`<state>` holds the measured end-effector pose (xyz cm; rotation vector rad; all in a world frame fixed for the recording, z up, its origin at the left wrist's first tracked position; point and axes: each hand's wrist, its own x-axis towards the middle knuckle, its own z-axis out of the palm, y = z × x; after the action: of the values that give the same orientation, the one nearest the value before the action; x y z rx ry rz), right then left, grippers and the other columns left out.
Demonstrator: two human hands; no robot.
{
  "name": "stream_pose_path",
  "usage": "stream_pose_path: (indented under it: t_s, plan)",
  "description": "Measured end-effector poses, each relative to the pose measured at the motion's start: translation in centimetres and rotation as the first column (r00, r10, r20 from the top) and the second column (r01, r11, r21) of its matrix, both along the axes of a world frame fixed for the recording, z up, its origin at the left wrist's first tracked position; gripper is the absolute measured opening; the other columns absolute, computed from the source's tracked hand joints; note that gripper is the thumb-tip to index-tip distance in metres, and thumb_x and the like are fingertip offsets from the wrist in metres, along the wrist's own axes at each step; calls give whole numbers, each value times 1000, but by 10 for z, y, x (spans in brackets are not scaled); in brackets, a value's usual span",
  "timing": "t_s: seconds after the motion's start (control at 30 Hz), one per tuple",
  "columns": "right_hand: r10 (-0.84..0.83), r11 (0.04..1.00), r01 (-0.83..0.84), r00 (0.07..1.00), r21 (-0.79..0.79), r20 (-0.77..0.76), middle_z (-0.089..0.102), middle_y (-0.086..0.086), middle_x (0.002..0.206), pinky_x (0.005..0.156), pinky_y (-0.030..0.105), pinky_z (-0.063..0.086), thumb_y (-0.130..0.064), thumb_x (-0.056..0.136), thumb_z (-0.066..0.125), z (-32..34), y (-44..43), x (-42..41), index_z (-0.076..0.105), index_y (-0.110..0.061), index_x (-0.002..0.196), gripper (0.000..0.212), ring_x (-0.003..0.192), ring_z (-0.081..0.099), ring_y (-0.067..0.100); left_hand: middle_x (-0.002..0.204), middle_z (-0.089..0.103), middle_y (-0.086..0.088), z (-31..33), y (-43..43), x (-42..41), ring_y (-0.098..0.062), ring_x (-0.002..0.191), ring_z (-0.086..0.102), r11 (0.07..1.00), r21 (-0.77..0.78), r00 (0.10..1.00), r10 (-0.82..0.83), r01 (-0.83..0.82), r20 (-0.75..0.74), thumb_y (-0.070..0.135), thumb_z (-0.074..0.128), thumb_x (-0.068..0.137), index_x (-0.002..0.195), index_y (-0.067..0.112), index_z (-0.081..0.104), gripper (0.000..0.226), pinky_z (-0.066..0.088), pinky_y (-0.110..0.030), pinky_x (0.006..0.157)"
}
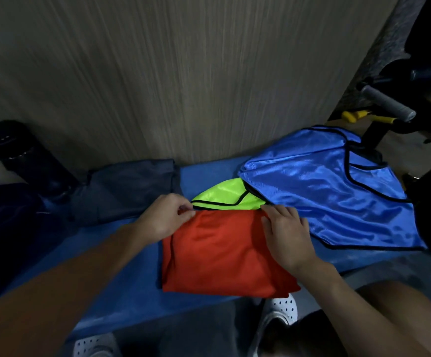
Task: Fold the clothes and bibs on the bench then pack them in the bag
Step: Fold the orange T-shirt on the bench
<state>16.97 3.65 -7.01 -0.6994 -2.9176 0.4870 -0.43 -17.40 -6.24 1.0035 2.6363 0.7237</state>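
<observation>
Dim wood-grain wall panel point(183, 73) (vertical streaks), grey floor point(196, 331) below.

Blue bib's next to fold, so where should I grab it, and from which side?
Probably pinch the blue bib at its black-trimmed near edge, coming from the front right. It lies spread flat and that edge is bare, while its left end overlaps the green bib, close to the right hand pinching the red cloth.

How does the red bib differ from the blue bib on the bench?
The red bib is folded into a rectangle; the blue bib lies spread open. The left hand and right hand hold the red bib's far corners; no hand touches the blue bib. Both lie on the bench.
</observation>
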Motion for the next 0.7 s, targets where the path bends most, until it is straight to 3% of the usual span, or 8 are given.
stream_pose_path:
  t_s: [0.1, 0.2, 0.37, 0.43, 0.5, 0.6, 0.7]
  plan:
    - [-21, 1000, 21, 1000, 22, -7, 53, -1, 130, 101, 45, 32, -29, 103, 37, -5, 3, -5, 53, -22, 134, 35, 122, 41, 24, 74, 66, 11, 2, -2, 1, 1, 69, 58, 999, 19, 999, 41, -42, 36, 24, 74, 89, 78, 21, 71, 12, 41, -16, 61]
    - [-27, 999, 27, 999, 28, -21, 54, -1, 120, 98, 43, 32, -27, 102, 40, -9, 5, -9, 58, -22, 125, 30, 115, 43, 23, 68, 66, 7, 3, -5, 2, -4, 63, 58, 990, 94, 994, 98, -102, 46, 23, 75, 88, 71, 20, 66, 20, 42, -19, 56]
    - [-40, 994, 46, 997, 103, -64, 52, -4, 105, 93, 40, 29, -23, 98, 49, -12, 8, -12, 62, -23, 108, 16, 106, 46, 20, 67, 66, -2, 5, -16, -1, -13, 63, 62, 984, 66, 985, 163, -166, 51, 22, 69, 92, 74, 15, 63, 21, 46, -26, 54]
    - [-39, 993, 44, 998, 109, -43, 52, -5, 104, 94, 41, 28, -24, 99, 49, -13, 7, -12, 62, -24, 108, 16, 106, 47, 20, 73, 67, -4, 6, -18, -1, -17, 69, 64, 987, 30, 985, 156, -158, 71, 19, 65, 96, 79, 12, 64, 18, 51, -32, 61]
    - [-28, 988, 37, 998, 153, -61, 55, -2, 106, 95, 44, 29, -28, 98, 48, -12, 5, -10, 64, -22, 109, 20, 106, 48, 23, 91, 66, -6, 6, -15, 3, -24, 86, 63, 989, -14, 988, 147, -148, -43, 20, 56, 100, 92, 12, 67, 15, 52, -41, 79]
    - [66, 972, -29, 986, 232, -154, 60, 0, 119, 103, 47, 32, -39, 97, 37, -5, -3, -3, 62, -19, 119, 39, 119, 49, 24, 113, 66, -3, 14, 1, 30, -26, 107, 60, 998, 17, 939, 62, -60, -337, 29, 39, 101, 113, 15, 67, 34, 47, -43, 93]
    - [187, 967, -164, 977, 198, -106, 52, 5, 142, 112, 48, 26, -48, 101, 26, -9, -19, 10, 53, -15, 137, 56, 138, 41, 24, 131, 63, -3, 6, 9, 66, -22, 125, 56, 990, -65, 904, -144, 129, -402, 40, 31, 98, 129, 17, 63, 50, 42, -39, 105]
